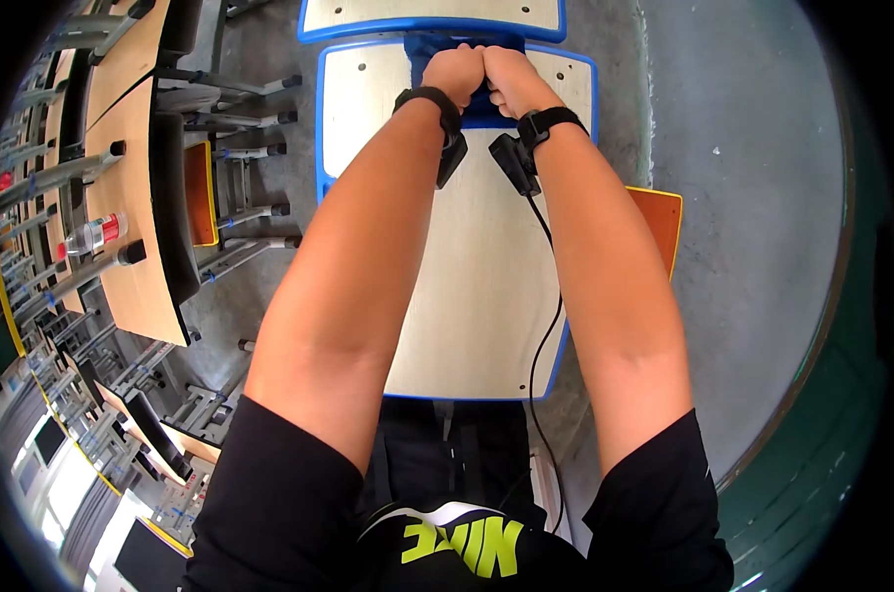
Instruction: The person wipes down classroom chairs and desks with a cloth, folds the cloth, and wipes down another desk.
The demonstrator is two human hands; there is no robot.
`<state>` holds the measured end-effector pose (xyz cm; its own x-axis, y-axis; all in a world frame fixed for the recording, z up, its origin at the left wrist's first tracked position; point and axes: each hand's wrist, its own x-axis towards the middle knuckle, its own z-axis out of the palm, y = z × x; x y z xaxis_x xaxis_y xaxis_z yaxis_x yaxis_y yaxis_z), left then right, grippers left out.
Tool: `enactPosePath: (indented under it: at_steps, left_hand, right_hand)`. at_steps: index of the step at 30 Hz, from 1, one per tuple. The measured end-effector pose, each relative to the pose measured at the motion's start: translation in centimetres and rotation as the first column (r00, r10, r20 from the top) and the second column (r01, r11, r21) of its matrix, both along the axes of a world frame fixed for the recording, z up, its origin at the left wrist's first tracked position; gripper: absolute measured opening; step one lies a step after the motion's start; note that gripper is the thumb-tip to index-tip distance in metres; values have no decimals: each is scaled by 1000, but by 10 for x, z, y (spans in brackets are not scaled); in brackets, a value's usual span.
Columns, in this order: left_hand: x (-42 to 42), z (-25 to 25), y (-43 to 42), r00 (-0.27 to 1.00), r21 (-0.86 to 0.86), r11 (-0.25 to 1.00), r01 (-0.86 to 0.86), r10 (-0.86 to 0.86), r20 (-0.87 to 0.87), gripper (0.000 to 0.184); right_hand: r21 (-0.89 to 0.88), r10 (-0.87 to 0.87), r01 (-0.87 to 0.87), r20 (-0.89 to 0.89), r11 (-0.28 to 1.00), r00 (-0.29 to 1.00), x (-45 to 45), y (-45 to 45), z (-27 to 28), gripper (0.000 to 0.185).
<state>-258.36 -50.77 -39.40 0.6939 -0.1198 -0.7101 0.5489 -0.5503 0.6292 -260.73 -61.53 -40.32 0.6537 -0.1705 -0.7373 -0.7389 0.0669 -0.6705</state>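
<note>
A dark blue cloth (481, 113) lies at the far end of a pale desk (477, 286) with a blue rim. My left hand (455, 75) is closed over the cloth, its knuckles pointing away from me. Beside it, touching at the fingers, my right hand (511, 81) is also closed on the cloth. Parts of the cloth show around and below both fists, while the gripped portions are hidden under the fingers. Each wrist wears a black strap with a small black device, and a black cable (545, 345) runs from the right one down across the desk.
Another blue-rimmed desk (432, 14) adjoins the far edge. An orange chair (656, 222) sticks out at the right. Leftward stand rows of wooden desks (121, 207) with metal legs, a plastic bottle (95, 235) lying on one. A dark green board (812, 474) is at the far right.
</note>
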Motion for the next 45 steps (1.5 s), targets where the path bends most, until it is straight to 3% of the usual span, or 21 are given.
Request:
enactPosePath:
  at_steps: [5,9,14,17,19,23,25,29,32,35,40,45]
  left_hand:
    - [-14,-1,2,998,17,1000,-23,23,50,51]
    - [-23,-32,12,965,16,992,124,-125,230,52]
    - [-64,-23,15,978,91,994,64,-80,192,57]
    - [-99,-29,23,941,95,995,19,-50,336,66]
    - [-127,-31,28,923,83,996,-26,-8,385,69]
    - [-179,-13,38,989,54,999,0,-7,145,58]
    - [-206,-14,43,995,38,996,-86,83,60,61]
    - [-272,-9,53,985,89,995,-39,23,170,63]
    - [-312,-10,57,996,86,993,-83,80,33,64]
    - [-358,-25,59,988,66,998,-8,-2,154,65]
    - [-408,-8,64,999,76,997,-9,6,39,68]
    - [-459,-8,66,999,93,995,23,-27,43,67]
  right_hand:
    - [70,-16,17,-11,997,1000,-10,2,-6,29]
    - [95,-13,15,-12,995,1000,-28,8,-3,33]
    - [78,-37,41,-56,996,998,-65,18,-1,38]
    - [119,-85,98,-115,988,990,-90,26,-11,45]
    - [21,-99,104,-180,994,979,-108,34,-15,48]
    - [15,-120,127,-234,992,965,-159,44,-14,51]
    - [-5,-93,95,-236,995,967,-189,51,-13,53]
    - [-17,-132,132,-237,991,963,-249,67,4,54]
    - [77,-119,143,-261,987,958,-296,64,-2,51]
    - [-39,-150,145,-257,989,955,-340,76,8,51]
    - [70,-223,254,-290,965,931,-397,71,3,49]
    - [96,-259,300,-305,949,916,-452,73,13,45]
